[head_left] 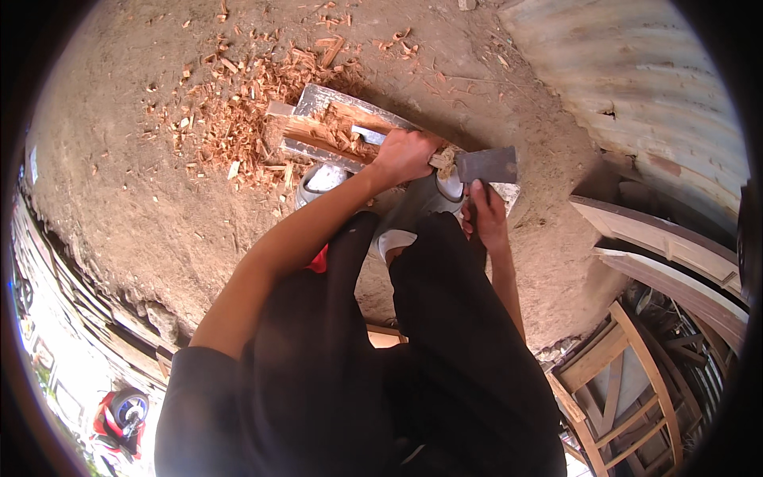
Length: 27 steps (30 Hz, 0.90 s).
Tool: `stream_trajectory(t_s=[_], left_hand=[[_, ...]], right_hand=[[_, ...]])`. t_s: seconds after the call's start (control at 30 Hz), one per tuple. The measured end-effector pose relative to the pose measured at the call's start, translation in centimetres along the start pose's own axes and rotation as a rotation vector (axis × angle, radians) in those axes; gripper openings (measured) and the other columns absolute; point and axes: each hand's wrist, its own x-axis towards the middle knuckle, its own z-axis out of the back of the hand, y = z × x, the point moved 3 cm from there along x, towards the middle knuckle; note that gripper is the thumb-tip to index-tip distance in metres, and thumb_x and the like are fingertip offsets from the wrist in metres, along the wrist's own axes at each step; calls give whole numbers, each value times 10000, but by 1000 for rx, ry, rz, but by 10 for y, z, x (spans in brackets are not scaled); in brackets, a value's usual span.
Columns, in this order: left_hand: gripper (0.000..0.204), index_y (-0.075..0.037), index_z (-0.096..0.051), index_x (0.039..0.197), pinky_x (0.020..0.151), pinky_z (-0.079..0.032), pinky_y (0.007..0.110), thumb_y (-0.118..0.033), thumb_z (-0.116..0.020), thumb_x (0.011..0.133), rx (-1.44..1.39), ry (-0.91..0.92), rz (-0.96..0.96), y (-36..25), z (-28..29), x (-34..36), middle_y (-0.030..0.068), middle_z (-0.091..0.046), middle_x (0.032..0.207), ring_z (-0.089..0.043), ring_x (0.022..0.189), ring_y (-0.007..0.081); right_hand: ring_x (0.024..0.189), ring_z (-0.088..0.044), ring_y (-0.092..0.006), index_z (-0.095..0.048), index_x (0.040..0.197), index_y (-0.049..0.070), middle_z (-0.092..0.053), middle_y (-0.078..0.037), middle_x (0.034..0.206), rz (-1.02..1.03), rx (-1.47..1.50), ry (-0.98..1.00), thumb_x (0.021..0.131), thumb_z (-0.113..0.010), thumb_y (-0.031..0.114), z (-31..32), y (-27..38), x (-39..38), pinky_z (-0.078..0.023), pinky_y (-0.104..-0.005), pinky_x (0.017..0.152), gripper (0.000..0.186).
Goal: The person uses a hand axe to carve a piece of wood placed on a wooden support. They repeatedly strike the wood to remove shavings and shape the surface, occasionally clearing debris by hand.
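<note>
My left hand [407, 155] is closed around what looks like a chisel. Its shiny flat blade [367, 135] points left, and a pale, frayed wooden end [443, 161] sticks out to the right of my fist. Beneath the blade lies a reddish-brown piece of wood [306, 129] with a hollowed, chip-filled upper side, on a weathered whitish plank [318, 95]. In my right hand [486, 211] is the handle of a tool with a dark rectangular head [489, 164]. That head is right beside the frayed end; I cannot tell whether they touch.
Wood shavings [246, 119] cover the dirt floor left of the plank. My grey-and-white shoes [322, 181] are close to the plank. Corrugated metal sheeting [628, 71] stands at the far right, with wooden panels [660, 234] and a wooden frame [608, 358] nearer. A red motorbike [119, 417] shows at lower left.
</note>
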Motion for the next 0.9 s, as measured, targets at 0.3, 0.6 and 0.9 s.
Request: stream_trajectory(t_s=[0.3, 0.6, 0.9], left_hand=[[369, -159, -701, 1132, 750, -579, 484, -230, -730, 771, 2, -58, -20, -4, 4, 2, 162, -753, 905, -741, 873, 351], [257, -123, -706, 992, 731, -574, 495, -207, -723, 750, -41, -129, 19, -2, 13, 8, 157, -747, 842, -739, 820, 362], [283, -118, -707, 1002, 728, -577, 496, -231, -735, 744, 1, -96, 9, 6, 8, 3, 166, -748, 862, -740, 828, 368]], right_hand=[[427, -484, -136, -537, 1032, 24, -498, -39, 625, 181, -234, 4, 1098, -448, 453, -19, -2, -4, -427, -312, 400, 443], [445, -483, -129, -544, 1015, 33, -508, -37, 645, 185, 42, -135, 1112, -422, 427, -2, -5, -4, -396, -296, 404, 423], [437, -452, -136, -512, 1049, 52, -479, -35, 643, 72, 238, -193, 1095, -462, 458, 2, 24, 1, -398, -303, 403, 411]])
